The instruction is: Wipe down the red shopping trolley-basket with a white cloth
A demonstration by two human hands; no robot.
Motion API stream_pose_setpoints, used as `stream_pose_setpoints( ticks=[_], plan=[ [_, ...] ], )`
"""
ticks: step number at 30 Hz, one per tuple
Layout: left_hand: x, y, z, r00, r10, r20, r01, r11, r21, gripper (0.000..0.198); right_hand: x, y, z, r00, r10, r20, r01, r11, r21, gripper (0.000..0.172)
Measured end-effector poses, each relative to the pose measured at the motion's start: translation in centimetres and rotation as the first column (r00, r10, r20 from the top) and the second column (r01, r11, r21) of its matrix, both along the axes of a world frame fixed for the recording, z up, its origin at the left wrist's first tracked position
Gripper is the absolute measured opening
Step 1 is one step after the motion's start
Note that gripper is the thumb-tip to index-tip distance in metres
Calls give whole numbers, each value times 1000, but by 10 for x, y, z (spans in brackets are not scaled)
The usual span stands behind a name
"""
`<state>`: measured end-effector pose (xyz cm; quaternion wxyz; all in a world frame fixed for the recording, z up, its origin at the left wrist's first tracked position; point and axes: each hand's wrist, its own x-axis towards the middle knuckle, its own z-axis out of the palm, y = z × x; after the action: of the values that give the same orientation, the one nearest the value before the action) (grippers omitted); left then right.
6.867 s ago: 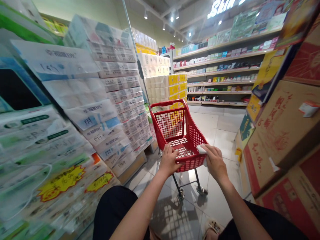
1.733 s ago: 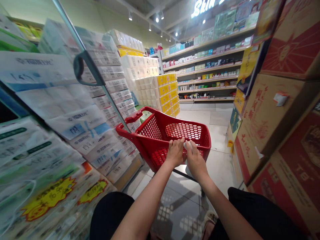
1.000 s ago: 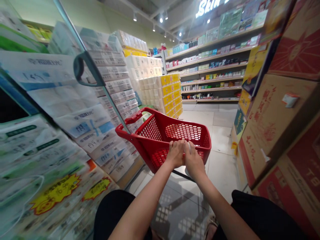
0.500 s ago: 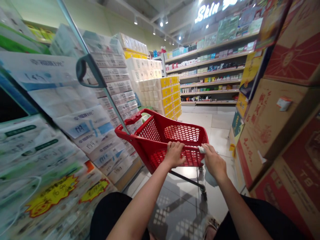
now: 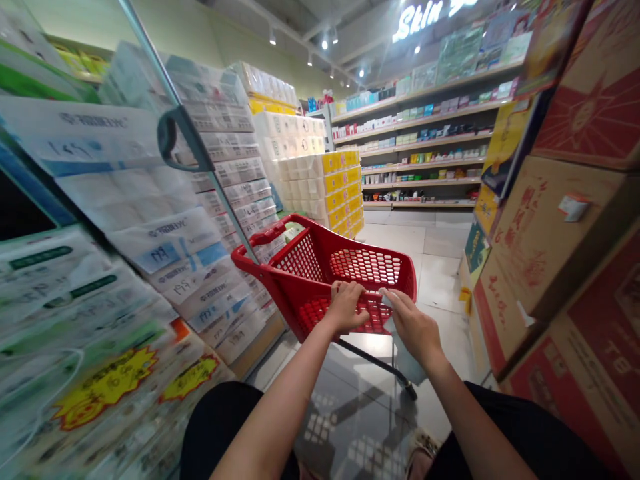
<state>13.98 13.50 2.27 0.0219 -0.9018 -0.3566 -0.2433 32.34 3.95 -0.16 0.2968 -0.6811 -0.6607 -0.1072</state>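
A red plastic shopping cart (image 5: pixel 285 293) with a mesh basket stands in front of me on the tiled floor. My left hand (image 5: pixel 346 307) is closed over its near rim, fingers curled over the edge. Just to the right, my right hand (image 5: pixel 413 327) presses a whitish cloth (image 5: pixel 407 357) onto the same rim; part of the cloth hangs below the fingers. A grey metal pole with a dark loop handle (image 5: pixel 185 140) rises from the left end of the cart.
Stacked tissue packs (image 5: pixel 165 240) line the left side, with yellow-and-white packs (image 5: pixel 320 187) beyond. Cardboard cartons (image 5: pixel 560 233) are piled close on the right. Shelves of skincare goods (image 5: pixel 420 140) stand at the back. My knees flank the cart's near side.
My right hand has slid left along the rim with the cloth, closer to my left hand. The left hand keeps its hold, and the cart has barely moved.
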Motion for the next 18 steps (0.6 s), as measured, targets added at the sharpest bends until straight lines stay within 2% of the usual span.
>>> stream_pose_setpoints(
  ticks=[4, 7, 13, 18],
  plan=[
    [-5, 6, 4, 1000, -4, 9, 5, 999, -44, 27, 24, 2, -1, 990, -59, -129, 56, 998, -23, 42],
    [-11, 9, 7, 1000, 3, 9, -2, 997, -77, 21, 28, 6, -3, 982, -64, -180, 59, 998, -33, 38],
    [-33, 18, 11, 998, 56, 11, -55, 990, -127, 13, -3, 4, -9, 969, 116, -219, -115, 993, 20, 29],
    [-60, 32, 8, 985, 165, 57, -159, 982, -98, 35, -28, -1, -5, 953, 275, -128, -281, 959, -33, 36]
  ],
)
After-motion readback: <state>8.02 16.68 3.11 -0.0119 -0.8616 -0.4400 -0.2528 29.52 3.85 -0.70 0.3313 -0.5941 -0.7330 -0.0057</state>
